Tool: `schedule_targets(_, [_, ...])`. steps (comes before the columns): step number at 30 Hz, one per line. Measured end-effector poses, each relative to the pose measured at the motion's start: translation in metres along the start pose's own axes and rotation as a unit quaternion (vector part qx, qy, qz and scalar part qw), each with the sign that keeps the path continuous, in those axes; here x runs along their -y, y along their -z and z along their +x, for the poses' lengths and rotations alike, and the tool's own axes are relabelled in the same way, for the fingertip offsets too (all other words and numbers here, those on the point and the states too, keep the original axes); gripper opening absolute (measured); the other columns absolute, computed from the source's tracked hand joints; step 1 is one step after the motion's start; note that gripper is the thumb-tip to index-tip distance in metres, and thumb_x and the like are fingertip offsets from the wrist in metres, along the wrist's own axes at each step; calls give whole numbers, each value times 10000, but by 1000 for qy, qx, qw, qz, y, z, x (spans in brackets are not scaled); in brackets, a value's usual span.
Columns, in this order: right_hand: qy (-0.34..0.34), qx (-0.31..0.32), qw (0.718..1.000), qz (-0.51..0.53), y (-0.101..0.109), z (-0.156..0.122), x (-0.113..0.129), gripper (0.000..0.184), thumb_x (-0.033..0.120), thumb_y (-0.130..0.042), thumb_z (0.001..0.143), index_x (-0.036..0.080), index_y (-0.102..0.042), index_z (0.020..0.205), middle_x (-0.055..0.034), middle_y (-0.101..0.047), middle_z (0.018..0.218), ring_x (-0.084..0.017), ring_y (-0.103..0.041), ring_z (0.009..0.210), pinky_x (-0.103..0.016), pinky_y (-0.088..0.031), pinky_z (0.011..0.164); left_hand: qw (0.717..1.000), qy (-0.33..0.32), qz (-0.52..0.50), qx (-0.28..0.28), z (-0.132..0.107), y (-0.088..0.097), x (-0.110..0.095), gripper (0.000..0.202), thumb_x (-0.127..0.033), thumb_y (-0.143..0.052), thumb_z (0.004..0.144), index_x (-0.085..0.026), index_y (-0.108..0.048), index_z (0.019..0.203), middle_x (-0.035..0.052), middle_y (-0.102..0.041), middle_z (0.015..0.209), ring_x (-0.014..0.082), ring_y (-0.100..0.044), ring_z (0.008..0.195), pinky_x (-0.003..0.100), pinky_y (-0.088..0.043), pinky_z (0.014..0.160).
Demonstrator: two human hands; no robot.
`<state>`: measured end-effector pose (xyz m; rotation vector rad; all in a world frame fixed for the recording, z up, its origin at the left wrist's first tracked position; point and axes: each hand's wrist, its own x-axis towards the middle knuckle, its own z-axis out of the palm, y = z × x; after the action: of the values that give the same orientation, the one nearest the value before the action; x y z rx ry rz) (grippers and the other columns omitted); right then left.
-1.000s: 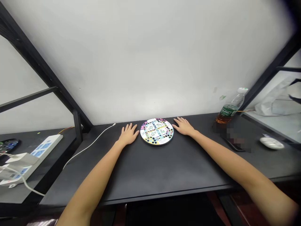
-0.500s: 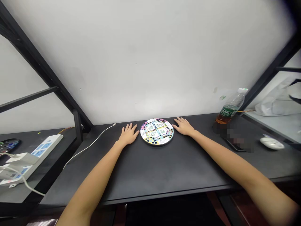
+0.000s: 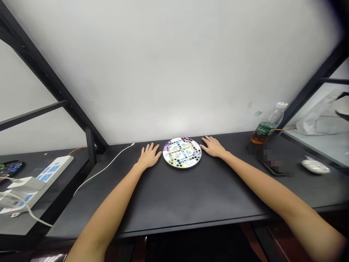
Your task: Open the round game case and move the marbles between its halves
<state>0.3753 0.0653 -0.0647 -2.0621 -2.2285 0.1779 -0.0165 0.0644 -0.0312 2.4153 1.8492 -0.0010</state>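
A round, colourful game board (image 3: 182, 152) with small dark holes round its rim lies flat on the black desk (image 3: 174, 196), near the wall. My left hand (image 3: 149, 155) rests palm down on the desk just left of the board, fingers spread and holding nothing. My right hand (image 3: 213, 146) lies flat just right of the board, fingers stretched out and empty. Both hands sit beside the board's edge; whether they touch it I cannot tell.
A plastic bottle (image 3: 266, 125) with amber liquid stands at the back right, a white mouse (image 3: 315, 166) and a dark flat object (image 3: 272, 165) near it. A white cable (image 3: 103, 169) runs left. A white power strip (image 3: 38, 180) lies on the left shelf beside black frame bars (image 3: 89, 149).
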Motion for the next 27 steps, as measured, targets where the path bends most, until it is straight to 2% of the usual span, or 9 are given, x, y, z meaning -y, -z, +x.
schedule_targets(27, [-1, -3, 1000, -1, -1, 1, -1, 837, 719, -196, 961, 174, -334, 1581, -130, -248, 1655, -330, -194, 1523, -478, -182, 1221, 1000, 0, 13, -4, 1, -1, 1, 670, -586, -229, 1007, -250, -293, 1583, 109, -197, 1669, 332, -160, 1537, 562, -175, 1211])
